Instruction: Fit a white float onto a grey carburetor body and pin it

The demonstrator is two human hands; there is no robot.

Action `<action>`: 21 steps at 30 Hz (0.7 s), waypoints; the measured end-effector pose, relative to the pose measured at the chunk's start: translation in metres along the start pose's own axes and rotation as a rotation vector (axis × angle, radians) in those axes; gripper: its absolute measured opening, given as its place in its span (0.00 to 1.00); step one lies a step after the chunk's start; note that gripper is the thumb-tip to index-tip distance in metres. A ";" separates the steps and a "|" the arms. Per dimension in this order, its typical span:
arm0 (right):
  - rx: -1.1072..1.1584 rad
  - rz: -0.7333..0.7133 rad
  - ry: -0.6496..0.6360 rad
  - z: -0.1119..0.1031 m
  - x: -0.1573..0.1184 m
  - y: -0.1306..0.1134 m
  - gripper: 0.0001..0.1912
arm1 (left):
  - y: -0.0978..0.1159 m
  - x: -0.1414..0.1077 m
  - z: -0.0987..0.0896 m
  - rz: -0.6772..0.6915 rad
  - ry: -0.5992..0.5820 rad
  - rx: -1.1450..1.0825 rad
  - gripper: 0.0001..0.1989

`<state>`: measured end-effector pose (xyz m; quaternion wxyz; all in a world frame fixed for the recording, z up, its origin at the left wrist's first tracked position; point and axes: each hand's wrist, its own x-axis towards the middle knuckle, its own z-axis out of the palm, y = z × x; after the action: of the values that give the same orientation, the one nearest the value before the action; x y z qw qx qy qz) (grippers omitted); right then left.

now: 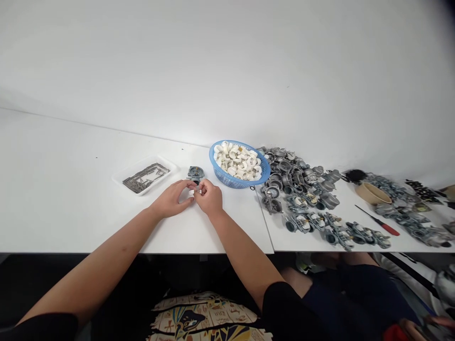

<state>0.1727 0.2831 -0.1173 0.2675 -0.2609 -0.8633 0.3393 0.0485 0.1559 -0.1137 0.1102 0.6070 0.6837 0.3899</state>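
Observation:
Close together above the white table, both my hands work on a small white carburetor float (191, 192). My left hand (175, 199) curls its thumb and fingers round the float's left side. On the other side, my right hand (210, 197) pinches it between thumb and fingertips; the fingers cover much of the part. Just beyond my fingertips lies a grey metal carburetor body (195, 173). A blue plastic basket (234, 181) heaped with white floats stands to the right. To the left is a white tray (173, 166) with thin metal pins (137, 183) in it.
Many carburetor bodies (284, 177) are piled on the adjoining table at right. A red-handled screwdriver (389, 229) and a tan bowl (373, 194) lie farther right. Another person's legs (350, 289) are below that table's edge, with a hand (412, 329) at the bottom right corner.

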 end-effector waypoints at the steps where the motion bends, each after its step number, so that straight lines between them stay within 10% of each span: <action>1: 0.033 -0.003 -0.008 0.000 0.000 0.001 0.10 | -0.002 -0.001 0.001 -0.018 0.009 0.000 0.20; 9: 0.179 -0.004 -0.080 -0.006 0.002 0.007 0.10 | -0.003 -0.002 0.005 0.040 0.052 0.166 0.19; 21: -0.383 0.109 -0.064 -0.008 -0.002 -0.011 0.16 | -0.009 -0.003 0.005 0.014 0.135 0.380 0.12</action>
<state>0.1763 0.2782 -0.1054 0.1666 -0.3423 -0.9048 0.1909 0.0457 0.1560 -0.1239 -0.0554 0.5941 0.7465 0.2944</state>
